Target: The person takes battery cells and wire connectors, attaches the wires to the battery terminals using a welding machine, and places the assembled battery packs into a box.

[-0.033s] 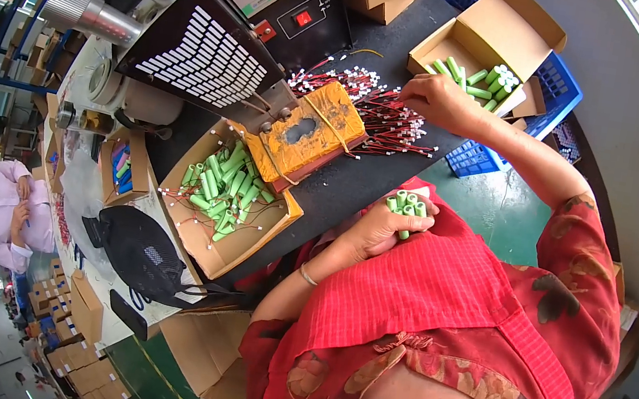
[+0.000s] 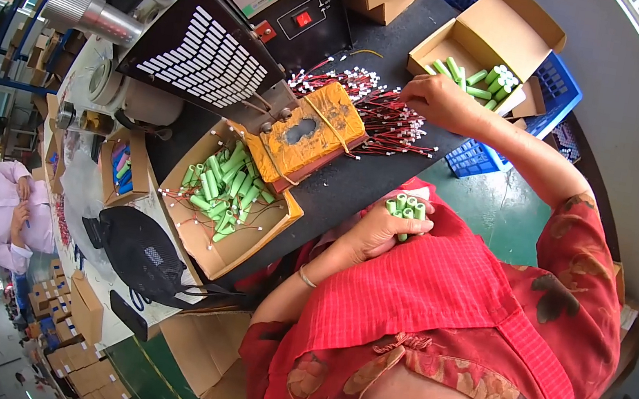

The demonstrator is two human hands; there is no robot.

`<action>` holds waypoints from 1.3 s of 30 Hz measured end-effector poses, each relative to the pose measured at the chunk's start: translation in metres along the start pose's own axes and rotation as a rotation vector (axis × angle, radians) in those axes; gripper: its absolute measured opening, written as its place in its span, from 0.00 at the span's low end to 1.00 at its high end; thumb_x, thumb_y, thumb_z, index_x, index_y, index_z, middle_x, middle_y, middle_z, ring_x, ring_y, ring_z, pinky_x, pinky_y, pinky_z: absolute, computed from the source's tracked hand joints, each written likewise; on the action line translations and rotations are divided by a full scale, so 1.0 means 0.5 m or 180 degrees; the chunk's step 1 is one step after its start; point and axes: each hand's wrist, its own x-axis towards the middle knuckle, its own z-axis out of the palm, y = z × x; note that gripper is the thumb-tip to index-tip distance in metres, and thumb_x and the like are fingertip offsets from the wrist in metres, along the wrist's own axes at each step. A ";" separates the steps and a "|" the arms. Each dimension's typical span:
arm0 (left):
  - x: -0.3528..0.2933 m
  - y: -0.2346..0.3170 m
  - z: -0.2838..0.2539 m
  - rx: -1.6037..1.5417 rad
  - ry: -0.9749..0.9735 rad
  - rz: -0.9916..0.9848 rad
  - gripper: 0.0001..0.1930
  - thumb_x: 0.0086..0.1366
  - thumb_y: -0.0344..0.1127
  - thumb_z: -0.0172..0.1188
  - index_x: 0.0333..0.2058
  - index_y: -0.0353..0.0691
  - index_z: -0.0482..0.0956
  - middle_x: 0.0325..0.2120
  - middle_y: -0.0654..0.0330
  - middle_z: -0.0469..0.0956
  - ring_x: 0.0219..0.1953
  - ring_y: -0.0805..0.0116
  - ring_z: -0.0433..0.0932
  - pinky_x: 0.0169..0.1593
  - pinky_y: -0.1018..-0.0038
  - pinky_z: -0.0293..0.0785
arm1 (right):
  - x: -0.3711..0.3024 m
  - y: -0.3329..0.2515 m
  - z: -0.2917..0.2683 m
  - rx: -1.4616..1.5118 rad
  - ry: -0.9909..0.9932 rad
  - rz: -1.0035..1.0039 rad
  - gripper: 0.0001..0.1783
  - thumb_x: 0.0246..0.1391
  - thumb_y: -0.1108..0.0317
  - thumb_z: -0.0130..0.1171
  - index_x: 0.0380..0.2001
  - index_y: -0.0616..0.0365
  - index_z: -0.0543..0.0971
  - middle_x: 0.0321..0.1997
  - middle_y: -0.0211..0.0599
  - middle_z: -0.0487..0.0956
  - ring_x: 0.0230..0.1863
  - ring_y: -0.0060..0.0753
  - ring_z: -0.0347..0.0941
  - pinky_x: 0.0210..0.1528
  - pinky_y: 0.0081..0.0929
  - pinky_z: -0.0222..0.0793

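My left hand (image 2: 378, 228) is closed around several green cylindrical battery cells (image 2: 404, 206), held upright in a bunch against the red apron. Over the right side of a pile of red-and-black wire leads with white connectors (image 2: 397, 125), my right hand (image 2: 443, 104) has its fingertips pressed together; whatever they pinch is hidden. A spot welder (image 2: 217, 52) stands left of the pile, its two electrode arms reaching over a yellow taped block (image 2: 315, 126). Below the block, a cardboard box (image 2: 231, 262) holds green cells with leads attached.
An open cardboard box (image 2: 434, 41) of green cells stands at the far right, beside a blue crate (image 2: 560, 91). A black mesh bag (image 2: 139, 255), a phone (image 2: 129, 315) and a small box of coloured cells (image 2: 111, 168) lie left. Another person (image 2: 8, 207) is at the far left.
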 end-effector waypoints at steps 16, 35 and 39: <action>-0.075 -0.038 -0.031 0.1606 0.0844 0.0620 0.08 0.50 0.28 0.62 0.31 0.35 0.77 0.27 0.62 0.79 0.28 0.80 0.75 0.35 0.83 0.71 | 0.009 -0.022 -0.049 -0.0359 0.0183 0.0384 0.07 0.44 0.70 0.53 0.24 0.62 0.75 0.24 0.43 0.76 0.25 0.40 0.73 0.30 0.30 0.68; -0.166 0.088 -0.036 0.0287 0.1073 0.2170 0.13 0.55 0.26 0.56 0.41 0.35 0.70 0.33 0.56 0.75 0.33 0.68 0.76 0.32 0.76 0.75 | -0.108 -0.227 0.075 0.1913 -0.0993 0.0041 0.17 0.58 0.65 0.46 0.47 0.65 0.70 0.41 0.44 0.76 0.43 0.35 0.72 0.46 0.28 0.66; -0.163 0.109 -0.027 0.0349 0.1006 0.2219 0.12 0.56 0.25 0.56 0.40 0.33 0.70 0.33 0.56 0.76 0.33 0.69 0.76 0.31 0.76 0.76 | -0.055 -0.246 0.098 0.2254 -0.0798 0.0352 0.12 0.55 0.66 0.52 0.38 0.63 0.76 0.30 0.34 0.77 0.32 0.22 0.72 0.36 0.20 0.69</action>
